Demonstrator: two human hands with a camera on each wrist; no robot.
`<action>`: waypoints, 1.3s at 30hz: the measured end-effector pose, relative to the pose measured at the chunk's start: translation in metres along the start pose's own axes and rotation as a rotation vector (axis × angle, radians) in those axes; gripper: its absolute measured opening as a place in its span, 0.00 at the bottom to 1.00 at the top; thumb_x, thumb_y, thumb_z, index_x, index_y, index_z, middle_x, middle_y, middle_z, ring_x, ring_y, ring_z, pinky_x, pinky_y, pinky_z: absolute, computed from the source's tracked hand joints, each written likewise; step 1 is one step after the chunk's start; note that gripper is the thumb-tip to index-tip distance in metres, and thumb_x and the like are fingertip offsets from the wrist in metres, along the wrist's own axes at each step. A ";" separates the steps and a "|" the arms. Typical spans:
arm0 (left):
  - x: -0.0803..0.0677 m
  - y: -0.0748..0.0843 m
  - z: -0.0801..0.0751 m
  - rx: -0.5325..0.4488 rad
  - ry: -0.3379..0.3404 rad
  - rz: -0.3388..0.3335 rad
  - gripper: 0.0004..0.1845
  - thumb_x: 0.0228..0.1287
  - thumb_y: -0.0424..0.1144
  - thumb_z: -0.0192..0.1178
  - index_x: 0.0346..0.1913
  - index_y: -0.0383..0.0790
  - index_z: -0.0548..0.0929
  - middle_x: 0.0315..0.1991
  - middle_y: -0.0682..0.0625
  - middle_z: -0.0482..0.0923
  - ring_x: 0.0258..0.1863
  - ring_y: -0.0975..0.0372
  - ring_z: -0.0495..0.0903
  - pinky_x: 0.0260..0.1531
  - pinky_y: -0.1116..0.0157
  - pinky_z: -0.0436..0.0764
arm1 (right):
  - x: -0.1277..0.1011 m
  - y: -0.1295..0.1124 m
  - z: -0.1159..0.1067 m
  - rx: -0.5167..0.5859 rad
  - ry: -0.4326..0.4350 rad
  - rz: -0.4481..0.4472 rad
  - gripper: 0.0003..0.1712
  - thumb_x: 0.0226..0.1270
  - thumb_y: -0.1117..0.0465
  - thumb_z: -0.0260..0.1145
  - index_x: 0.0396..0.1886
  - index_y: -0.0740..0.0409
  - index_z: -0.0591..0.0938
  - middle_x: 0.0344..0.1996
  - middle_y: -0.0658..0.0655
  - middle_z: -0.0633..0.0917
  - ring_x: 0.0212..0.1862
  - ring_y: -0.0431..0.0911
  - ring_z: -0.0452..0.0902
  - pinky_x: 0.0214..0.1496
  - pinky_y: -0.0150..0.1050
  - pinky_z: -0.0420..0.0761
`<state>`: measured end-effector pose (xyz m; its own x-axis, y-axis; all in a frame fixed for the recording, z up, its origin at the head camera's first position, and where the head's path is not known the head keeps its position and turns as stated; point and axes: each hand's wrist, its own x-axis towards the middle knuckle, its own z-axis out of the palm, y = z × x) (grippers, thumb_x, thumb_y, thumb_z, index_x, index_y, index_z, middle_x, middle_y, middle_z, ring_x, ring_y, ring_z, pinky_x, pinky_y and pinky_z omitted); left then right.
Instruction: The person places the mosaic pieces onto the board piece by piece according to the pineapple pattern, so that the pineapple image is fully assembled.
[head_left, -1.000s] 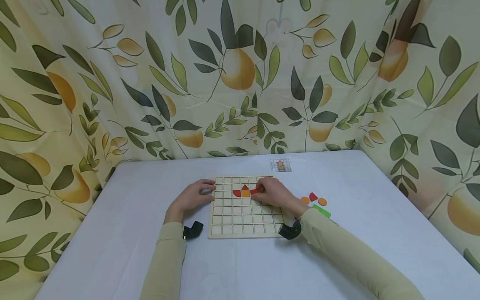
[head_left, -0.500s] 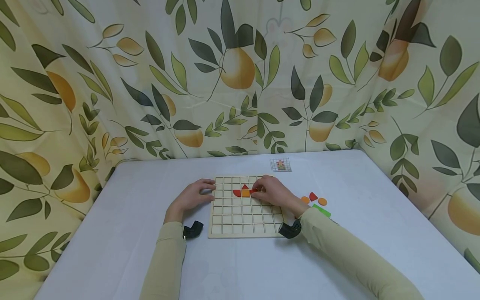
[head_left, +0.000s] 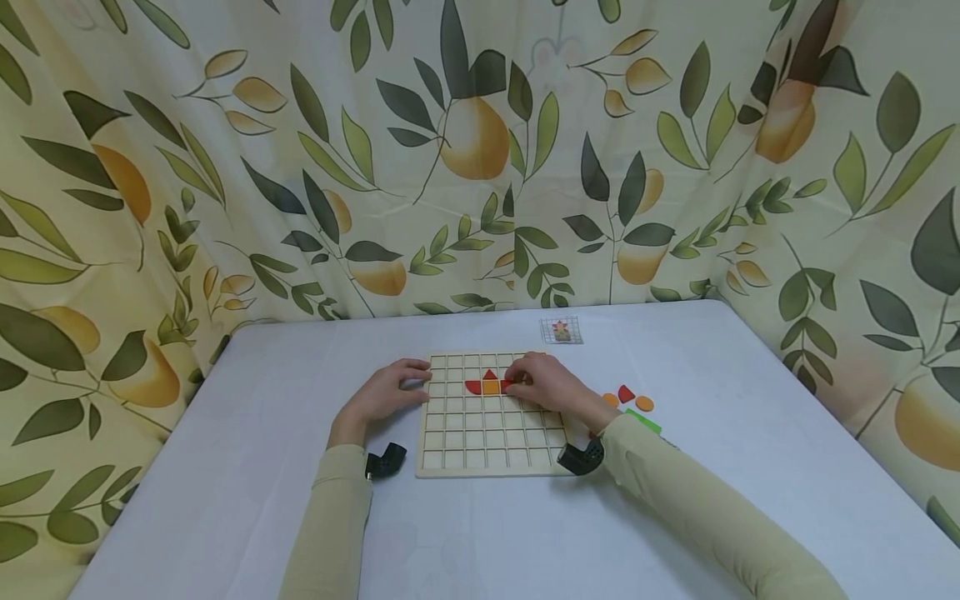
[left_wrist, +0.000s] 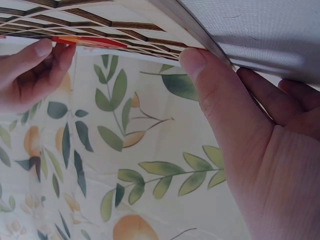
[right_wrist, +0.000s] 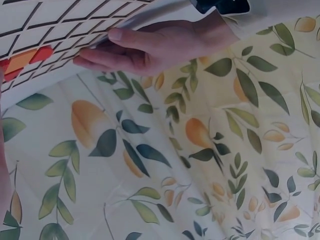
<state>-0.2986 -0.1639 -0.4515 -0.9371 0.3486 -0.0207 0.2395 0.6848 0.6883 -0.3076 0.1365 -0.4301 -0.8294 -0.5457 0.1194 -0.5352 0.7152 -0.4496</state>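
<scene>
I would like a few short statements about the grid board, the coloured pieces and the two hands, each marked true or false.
1. The left hand rests at the left edge of the wooden grid board. True.
2. The right hand holds a green piece above the table. False: its fingertips are on the board at a red piece, right of the orange square.
3. A red triangle sits in the cell just behind the orange square. True.
4. The board's front rows are full of pieces. False: those cells are bare.
5. Loose pieces, among them a green piece, lie on the white table right of the board. True.
</scene>
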 end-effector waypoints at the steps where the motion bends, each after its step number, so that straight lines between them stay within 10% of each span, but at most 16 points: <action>1: 0.000 0.000 0.000 0.000 -0.001 -0.002 0.23 0.58 0.45 0.62 0.57 0.45 0.77 0.63 0.58 0.67 0.68 0.58 0.59 0.67 0.54 0.58 | 0.000 0.000 0.000 0.004 0.000 0.000 0.10 0.58 0.56 0.67 0.38 0.55 0.84 0.32 0.48 0.82 0.38 0.42 0.73 0.42 0.36 0.74; 39: -0.001 -0.001 0.000 -0.007 0.008 0.003 0.23 0.58 0.46 0.62 0.57 0.46 0.77 0.63 0.59 0.66 0.68 0.59 0.58 0.67 0.54 0.58 | -0.001 0.001 0.003 0.045 0.006 0.038 0.10 0.60 0.58 0.65 0.40 0.53 0.83 0.35 0.47 0.82 0.39 0.41 0.73 0.44 0.36 0.75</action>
<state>-0.2980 -0.1649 -0.4524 -0.9384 0.3454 -0.0127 0.2406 0.6791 0.6935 -0.3075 0.1367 -0.4331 -0.8502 -0.5157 0.1063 -0.4954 0.7151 -0.4931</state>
